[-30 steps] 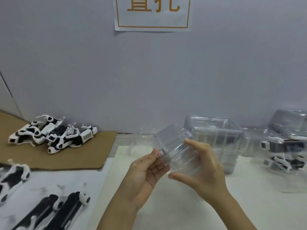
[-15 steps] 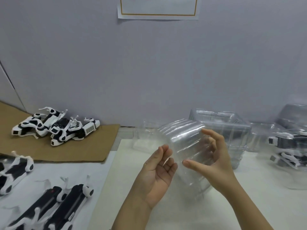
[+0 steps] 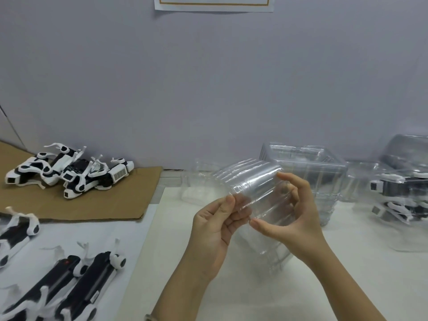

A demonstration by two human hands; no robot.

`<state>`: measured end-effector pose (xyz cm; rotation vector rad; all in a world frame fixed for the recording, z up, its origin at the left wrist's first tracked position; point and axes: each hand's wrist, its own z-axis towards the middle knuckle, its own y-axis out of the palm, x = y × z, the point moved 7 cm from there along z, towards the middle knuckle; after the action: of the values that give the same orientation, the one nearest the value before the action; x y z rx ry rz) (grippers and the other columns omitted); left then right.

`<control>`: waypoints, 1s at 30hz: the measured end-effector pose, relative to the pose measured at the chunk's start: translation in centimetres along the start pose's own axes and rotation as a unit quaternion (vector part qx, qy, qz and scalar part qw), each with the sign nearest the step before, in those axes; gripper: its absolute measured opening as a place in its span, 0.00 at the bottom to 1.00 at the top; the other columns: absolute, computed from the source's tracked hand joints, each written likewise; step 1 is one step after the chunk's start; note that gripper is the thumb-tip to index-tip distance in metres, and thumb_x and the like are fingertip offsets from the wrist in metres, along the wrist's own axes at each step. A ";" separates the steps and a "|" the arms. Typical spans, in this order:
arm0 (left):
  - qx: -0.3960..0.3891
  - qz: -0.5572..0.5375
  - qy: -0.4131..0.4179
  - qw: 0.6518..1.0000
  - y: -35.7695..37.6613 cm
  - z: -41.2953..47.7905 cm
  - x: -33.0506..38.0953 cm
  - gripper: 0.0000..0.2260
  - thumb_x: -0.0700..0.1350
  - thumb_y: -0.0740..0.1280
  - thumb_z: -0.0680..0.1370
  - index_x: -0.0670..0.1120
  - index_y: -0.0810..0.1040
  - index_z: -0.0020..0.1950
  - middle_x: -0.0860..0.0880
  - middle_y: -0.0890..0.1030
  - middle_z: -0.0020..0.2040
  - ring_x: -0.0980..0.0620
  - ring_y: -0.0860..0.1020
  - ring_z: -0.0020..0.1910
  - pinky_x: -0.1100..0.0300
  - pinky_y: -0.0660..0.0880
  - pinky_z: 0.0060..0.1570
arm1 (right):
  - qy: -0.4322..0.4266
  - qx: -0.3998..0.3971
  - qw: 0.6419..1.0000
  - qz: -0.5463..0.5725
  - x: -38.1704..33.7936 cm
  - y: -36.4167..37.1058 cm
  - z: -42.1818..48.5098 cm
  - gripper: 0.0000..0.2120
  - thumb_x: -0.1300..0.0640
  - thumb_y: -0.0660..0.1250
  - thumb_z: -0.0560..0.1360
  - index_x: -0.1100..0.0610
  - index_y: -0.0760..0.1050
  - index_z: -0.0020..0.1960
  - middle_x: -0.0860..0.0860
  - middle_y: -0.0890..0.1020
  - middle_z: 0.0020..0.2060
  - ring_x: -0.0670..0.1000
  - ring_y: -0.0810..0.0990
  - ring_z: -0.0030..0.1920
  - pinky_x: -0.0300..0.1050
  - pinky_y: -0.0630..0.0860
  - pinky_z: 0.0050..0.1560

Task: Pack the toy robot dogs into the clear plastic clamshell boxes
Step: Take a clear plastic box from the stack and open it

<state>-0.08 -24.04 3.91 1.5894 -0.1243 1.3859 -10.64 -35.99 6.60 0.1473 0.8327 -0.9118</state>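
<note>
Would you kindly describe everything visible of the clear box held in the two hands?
The box is clear, thin, ribbed plastic, glossy and see-through, with no toy inside. It is held tilted above the table. The left hand pinches its left edge; the right hand grips its right side, thumb below, fingers on top.

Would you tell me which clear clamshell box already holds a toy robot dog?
The box at the far right: a black-and-white dog shows inside; the held box and the stack look empty.

Even, soft, fairly bright light with faint shadows. Mild glare streaks the clear box (image 3: 261,193). Toy dogs (image 3: 69,288) at lower left are blurred; wide-angle edges bend.
</note>
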 end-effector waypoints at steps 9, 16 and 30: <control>0.106 0.107 0.115 0.982 -0.7 -1.2 2.0 0.08 0.47 0.69 0.69 0.44 0.84 0.35 0.45 0.84 0.37 0.44 0.84 0.35 0.60 0.80 0.35 | -0.035 0.081 0.996 -0.030 -1.4 -2.7 0.8 0.39 0.51 0.81 0.54 0.33 0.69 0.60 0.34 0.73 0.45 0.36 0.74 0.43 0.27 0.70 0.43; 0.152 0.087 0.059 0.983 -5.0 -3.0 2.4 0.08 0.45 0.69 0.71 0.44 0.85 0.37 0.43 0.85 0.41 0.41 0.85 0.40 0.59 0.80 0.35 | -0.097 0.184 0.971 -0.117 -6.6 -10.1 2.0 0.38 0.42 0.79 0.56 0.32 0.67 0.63 0.42 0.72 0.49 0.42 0.72 0.45 0.31 0.71 0.44; 0.191 0.648 -0.127 0.727 -12.7 -4.5 -0.5 0.19 0.48 0.71 0.72 0.45 0.64 0.29 0.50 0.68 0.26 0.51 0.71 0.31 0.61 0.65 0.33 | -0.160 -0.105 0.792 -0.580 -2.3 -6.7 10.3 0.44 0.53 0.84 0.56 0.51 0.73 0.70 0.60 0.80 0.55 0.62 0.80 0.52 0.58 0.72 0.50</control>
<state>4.59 -14.62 -4.58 2.1114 -1.4380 2.2891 -10.51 -43.34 16.73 -0.7993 0.6475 -1.9132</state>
